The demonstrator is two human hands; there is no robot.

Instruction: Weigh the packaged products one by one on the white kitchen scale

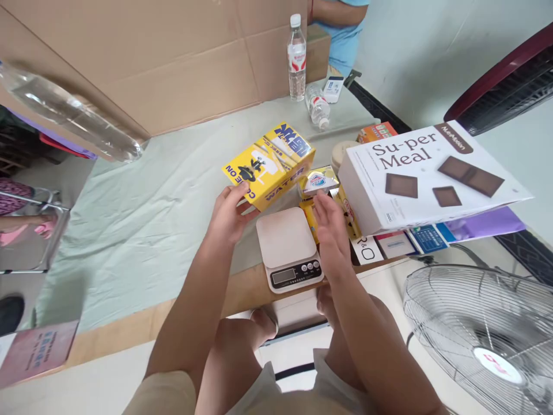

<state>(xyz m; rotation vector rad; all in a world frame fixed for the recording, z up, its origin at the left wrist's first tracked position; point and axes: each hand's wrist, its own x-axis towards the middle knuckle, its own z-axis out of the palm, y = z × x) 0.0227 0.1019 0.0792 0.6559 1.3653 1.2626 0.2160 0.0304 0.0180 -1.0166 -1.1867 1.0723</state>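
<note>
My left hand [232,214] grips the near left corner of a yellow box [270,164] with dark blue lettering, thumb on top and fingers at its side. The box is tilted above the cloth, left of and beyond a white kitchen scale [287,242]. The scale's display looks blank, and nothing lies on its plate. My right hand [332,230] is at the scale's right edge, fingers stretched out and pointing away from me. Just beyond and beside its fingers are a small packet with a blue logo [318,180] and some yellow packaging [349,210], partly hidden by the hand.
A large white Su-per Meal box [432,173] stands at the right. Two water bottles, one upright [297,60] and one lying down [317,106], are at the back by a cardboard panel [207,57]. A fan [479,340] is at lower right. Another person's arm [339,12] shows behind.
</note>
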